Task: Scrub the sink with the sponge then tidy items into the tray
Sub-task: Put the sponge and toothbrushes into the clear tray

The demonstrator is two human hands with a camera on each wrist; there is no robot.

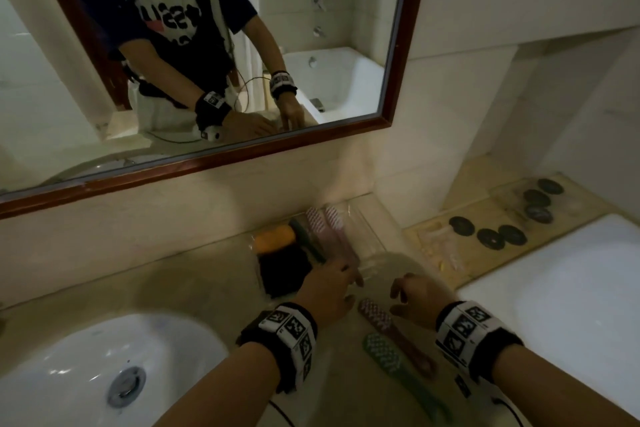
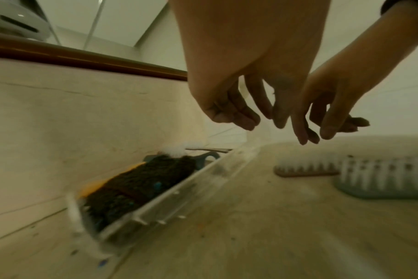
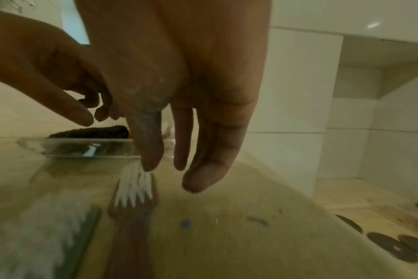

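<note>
1. Lying in a clear plastic tray [image 1: 372, 229] on the bench [image 1: 156, 274], the sponge [image 1: 277, 238] shows an orange body and a dark scrubbing face; beside it in the tray are a green brush [image 1: 306, 241] and two pink brushes [image 1: 330, 232].
2. The tray stands against the back wall, to the right of the white sink [image 1: 104, 357].
3. The left hand [image 1: 327, 288] hovers over the tray's near end, its fingers [image 2: 246, 117] loosely extended and holding nothing.
4. The right hand [image 1: 420, 298] hangs just beside it, above the bench, its fingers [image 3: 203, 169] relaxed, pointing down and empty.
5. Two more brushes lie on the bench between the wrists, outside the tray: a dark red brush [image 1: 391, 329] and a green one [image 1: 398, 367], bristles up.
6. Both wrists carry black bands with white coded markers.
7. Further right, several dark round discs [image 1: 502, 236] rest on a lower tiled ledge next to a white bathtub [image 1: 571, 305].
8. A wood-framed mirror [image 1: 221, 152] above the bench reflects the person leaning over it.
</note>
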